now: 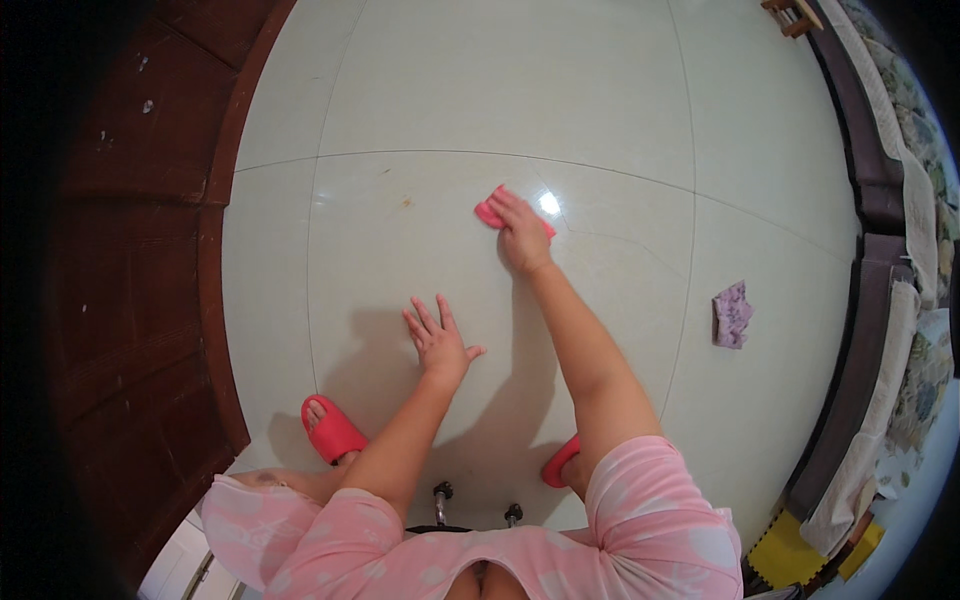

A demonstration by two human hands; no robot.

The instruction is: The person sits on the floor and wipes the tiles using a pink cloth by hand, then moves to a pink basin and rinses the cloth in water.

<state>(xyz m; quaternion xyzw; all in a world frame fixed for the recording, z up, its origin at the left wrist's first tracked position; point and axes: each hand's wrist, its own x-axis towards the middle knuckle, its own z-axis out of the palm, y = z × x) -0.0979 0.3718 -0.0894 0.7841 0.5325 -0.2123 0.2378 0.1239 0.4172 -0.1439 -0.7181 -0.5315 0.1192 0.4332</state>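
My right hand [525,240] presses a pink-red cloth [489,213] down on the pale tiled floor [440,90], its arm stretched forward. Parts of the cloth stick out on both sides of the fingers; the rest lies under the hand. Nearer to me and to the left, my left hand [441,348] has its fingers spread and holds nothing. Its shadow falls on the tiles to its left. A small brownish mark [407,203] shows on the floor to the left of the cloth.
A crumpled purple cloth [732,315] lies on the floor to the right. Dark red-brown wooden panels [130,250] line the left side. Along the right runs a dark sofa edge [880,200] with pale covers. My feet wear red slippers [336,432]. A small wooden stool [793,15] stands far right.
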